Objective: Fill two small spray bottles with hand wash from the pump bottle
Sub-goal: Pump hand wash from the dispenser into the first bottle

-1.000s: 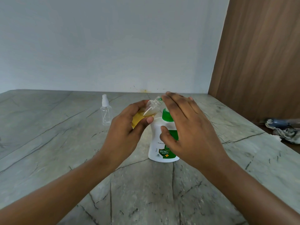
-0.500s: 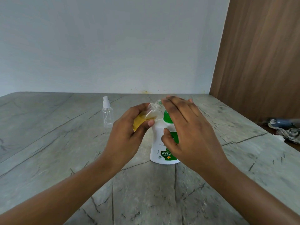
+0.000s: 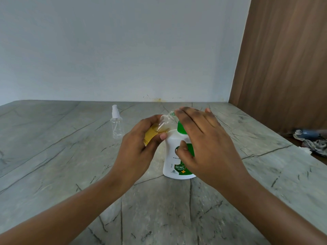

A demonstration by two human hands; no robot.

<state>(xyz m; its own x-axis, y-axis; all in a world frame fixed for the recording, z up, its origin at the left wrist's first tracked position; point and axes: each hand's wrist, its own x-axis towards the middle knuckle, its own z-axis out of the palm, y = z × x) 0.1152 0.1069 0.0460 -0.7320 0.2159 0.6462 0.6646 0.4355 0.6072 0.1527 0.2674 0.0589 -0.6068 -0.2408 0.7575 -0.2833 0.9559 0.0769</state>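
Observation:
A white pump bottle (image 3: 172, 152) with a green collar and label stands on the grey stone counter (image 3: 70, 165). My right hand (image 3: 203, 144) lies over its pump head with straight fingers, and the pump head is hidden under it. My left hand (image 3: 139, 147) grips a small clear spray bottle (image 3: 159, 127) without its cap, tilted so its open neck points under my right fingers. Yellow liquid sits in its lower part. A second small spray bottle (image 3: 116, 125), empty and with its white spray cap on, stands upright further back on the left.
A white wall runs behind the counter and a brown wooden panel (image 3: 283, 64) closes off the right. Crumpled cloth and a bluish object (image 3: 313, 140) lie beyond the counter's right edge.
The hands and bottles hold nearly the same pose. The view has tipped slightly, and my right thumb has moved a little lower on the pump bottle's front.

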